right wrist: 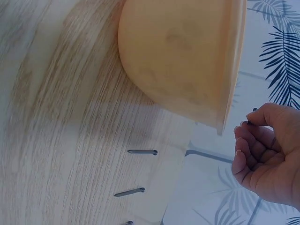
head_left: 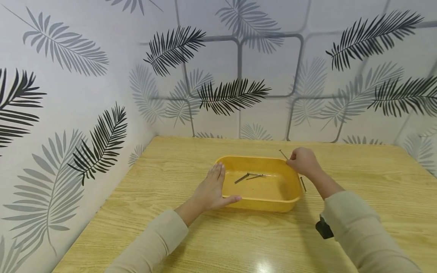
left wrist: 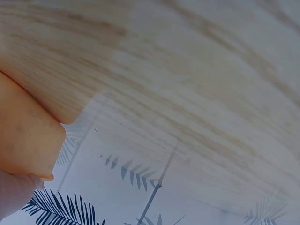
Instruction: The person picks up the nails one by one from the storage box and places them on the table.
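A yellow plastic basin (head_left: 263,204) with rounded corners stands on the table, several nails (head_left: 242,178) lying on its floor. My left hand (head_left: 213,189) rests against its left end, fingers along the rim and thumb over the front edge. In the left wrist view, only part of the left hand (left wrist: 16,197) shows at the basin's edge. Beside the far right corner, my right hand (head_left: 304,161) pinches a thin nail (head_left: 283,154) between thumb and index finger. The right wrist view shows that hand (right wrist: 269,154) just outside the rim, the nail mostly hidden by the fingertips.
On the wooden table (head_left: 164,163), a loose nail (head_left: 303,184) lies right of the basin. The right wrist view shows more nails (right wrist: 130,192) in a row there. A wall (head_left: 266,117) with leaf patterns rises behind the table, and another stands at its left.
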A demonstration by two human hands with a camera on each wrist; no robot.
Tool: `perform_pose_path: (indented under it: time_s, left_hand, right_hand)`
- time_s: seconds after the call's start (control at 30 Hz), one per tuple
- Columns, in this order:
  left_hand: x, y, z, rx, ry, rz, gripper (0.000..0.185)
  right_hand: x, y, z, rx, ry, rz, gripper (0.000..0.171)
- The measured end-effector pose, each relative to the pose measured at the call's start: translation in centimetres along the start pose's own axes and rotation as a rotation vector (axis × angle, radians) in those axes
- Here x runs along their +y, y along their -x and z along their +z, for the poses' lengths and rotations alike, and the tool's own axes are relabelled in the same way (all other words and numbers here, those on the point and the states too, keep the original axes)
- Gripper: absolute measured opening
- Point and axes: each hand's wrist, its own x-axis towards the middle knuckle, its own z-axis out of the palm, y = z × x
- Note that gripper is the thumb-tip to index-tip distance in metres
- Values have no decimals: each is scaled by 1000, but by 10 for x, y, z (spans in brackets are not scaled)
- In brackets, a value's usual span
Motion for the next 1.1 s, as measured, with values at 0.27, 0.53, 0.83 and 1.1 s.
perform_pose_path:
  time_s: [0.27, 0.53, 0.83, 1.1]
  left_hand:
    - [1, 1, -1, -5, 5, -2, 112]
    - [1, 1, -1, -9, 8, -1, 113]
    - [2, 1, -1, -5, 1, -7, 106]
    - [0, 0, -1, 3, 3, -2, 121]
  right_hand:
    - [12, 5, -4, -8, -28, 61, 20]
    - [16, 9, -6, 17, -30, 53, 21]
    - [23, 13, -4, 29, -24, 63, 21]
    - [34, 17, -7, 45, -34, 73, 22]
